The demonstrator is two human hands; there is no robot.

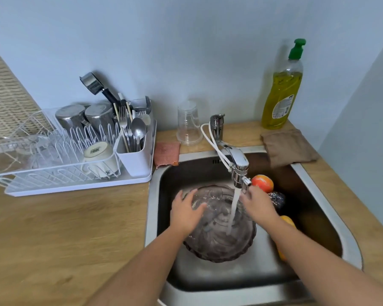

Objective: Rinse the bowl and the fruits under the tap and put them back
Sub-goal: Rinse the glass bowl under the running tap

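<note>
A dark ribbed glass bowl (219, 237) sits in the steel sink (332, 208) under the tap (237, 160), and water streams into it. My left hand (185, 212) lies on the bowl's left rim with fingers spread and the thumb over the edge. My right hand (258, 204) holds the right rim beside the stream. Behind that hand lie a red-orange fruit (262, 183) and a dark purple fruit (278, 199). An orange fruit (286, 220) shows partly behind my right forearm.
A white dish rack (75, 151) with cups and cutlery stands on the wooden counter at the left. An orange sponge (166, 152), an upturned clear plastic cup (188, 125), a yellow dish-soap bottle (282, 91) and a brown cloth (287, 146) line the sink's back edge.
</note>
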